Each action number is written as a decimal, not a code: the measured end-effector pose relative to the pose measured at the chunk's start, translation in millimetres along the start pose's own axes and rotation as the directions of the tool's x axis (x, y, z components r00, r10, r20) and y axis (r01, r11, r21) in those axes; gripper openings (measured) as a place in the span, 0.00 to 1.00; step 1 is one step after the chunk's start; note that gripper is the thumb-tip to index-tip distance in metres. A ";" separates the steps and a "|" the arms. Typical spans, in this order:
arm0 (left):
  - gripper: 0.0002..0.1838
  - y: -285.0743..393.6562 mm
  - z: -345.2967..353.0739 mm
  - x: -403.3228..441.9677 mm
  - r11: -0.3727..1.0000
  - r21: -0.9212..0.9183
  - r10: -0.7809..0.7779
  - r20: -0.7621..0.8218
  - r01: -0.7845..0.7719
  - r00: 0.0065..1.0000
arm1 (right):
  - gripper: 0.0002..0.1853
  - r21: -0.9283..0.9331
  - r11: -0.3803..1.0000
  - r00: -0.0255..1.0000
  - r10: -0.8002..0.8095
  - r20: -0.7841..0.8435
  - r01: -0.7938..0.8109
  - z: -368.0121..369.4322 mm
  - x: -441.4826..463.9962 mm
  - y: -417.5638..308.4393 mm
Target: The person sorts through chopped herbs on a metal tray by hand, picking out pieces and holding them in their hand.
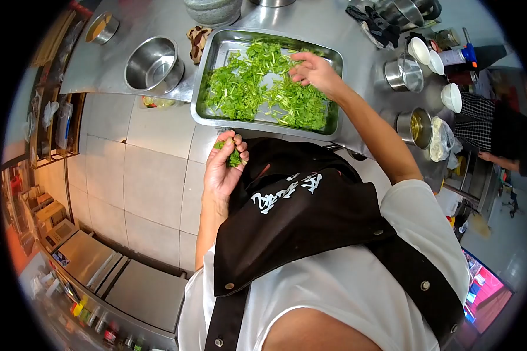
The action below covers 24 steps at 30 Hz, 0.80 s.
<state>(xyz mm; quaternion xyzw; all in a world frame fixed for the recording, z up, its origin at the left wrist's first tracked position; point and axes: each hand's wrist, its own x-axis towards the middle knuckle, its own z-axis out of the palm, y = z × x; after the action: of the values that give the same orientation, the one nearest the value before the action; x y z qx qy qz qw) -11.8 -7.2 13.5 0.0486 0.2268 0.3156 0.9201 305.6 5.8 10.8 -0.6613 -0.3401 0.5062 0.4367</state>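
Note:
A rectangular metal tray [267, 122] on the steel table holds loose green cilantro [240, 88], leaves and pale stems, spread round a bare patch near its middle. My right hand [311, 74] is over the tray's right half, fingers loosely curled and apart, close to the stems; I see nothing clearly held in it. Below the tray's front edge, my left hand [225, 161] is closed round a small bunch of cilantro [234, 158], with leaves poking out between thumb and fingers.
Left of the tray stand a steel pot [154, 64] and a camouflage-patterned cloth [198, 43]. A stone mortar [214, 11] sits behind. Along the right are steel pots [404, 75], white bowls [451, 97] and a plastic bag [442, 140]. Another person [492, 126] stands at far right.

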 end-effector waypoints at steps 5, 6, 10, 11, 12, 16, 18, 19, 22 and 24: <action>0.08 -1.6 1.4 2.1 1.000 0.001 -0.022 -0.008 0.022 1.000 | 0.18 -0.300 0.938 0.977 -0.203 -0.063 0.175 -6.3 21.2 25.2; 0.08 -2.4 1.5 2.2 1.000 0.003 -0.026 -0.013 0.026 1.000 | 0.19 -0.338 0.918 0.972 -0.233 -0.035 0.208 -2.5 22.7 29.0; 0.08 -3.2 1.6 2.3 1.000 0.013 -0.027 -0.024 0.027 0.999 | 0.18 -0.357 0.890 0.955 -0.295 0.026 0.284 9.9 19.6 32.8; 0.08 -3.0 2.1 1.9 1.000 0.012 -0.024 -0.024 0.025 0.999 | 0.18 -0.290 0.917 0.960 -0.276 0.033 0.274 8.8 18.7 29.0; 0.08 -3.0 2.0 1.5 1.000 0.010 -0.022 -0.024 0.022 0.999 | 0.18 -0.222 0.940 0.965 -0.258 0.041 0.260 8.2 16.6 22.3; 0.09 -2.9 -4.1 1.3 1.000 0.013 -0.008 -0.016 0.008 1.000 | 0.17 -0.577 0.752 0.932 -0.359 0.049 0.320 5.3 7.1 5.9; 0.10 -4.3 -2.1 0.9 1.000 0.004 -0.009 -0.017 0.009 1.000 | 0.16 -0.640 0.689 0.936 -0.314 0.161 0.341 13.0 2.4 10.5; 0.10 -5.4 -0.9 1.2 1.000 -0.004 -0.016 -0.011 0.016 1.000 | 0.18 -0.666 0.677 0.949 -0.239 0.205 0.314 16.8 -4.4 8.3; 0.11 -5.3 -0.9 1.7 0.999 -0.023 -0.030 -0.006 0.029 1.000 | 0.18 -0.272 0.955 0.957 -0.035 0.287 0.116 16.1 -17.7 -6.3; 0.11 -5.6 -3.2 3.5 0.999 -0.030 -0.040 -0.003 0.039 0.999 | 0.15 -0.448 0.856 0.965 -0.247 0.083 0.258 9.5 -11.8 -6.7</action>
<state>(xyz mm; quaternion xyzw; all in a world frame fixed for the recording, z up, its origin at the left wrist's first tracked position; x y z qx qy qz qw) -7.6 -9.7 7.9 0.0295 0.2247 0.3008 0.9264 293.4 0.1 20.4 -0.6889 -0.5377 0.3583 0.3285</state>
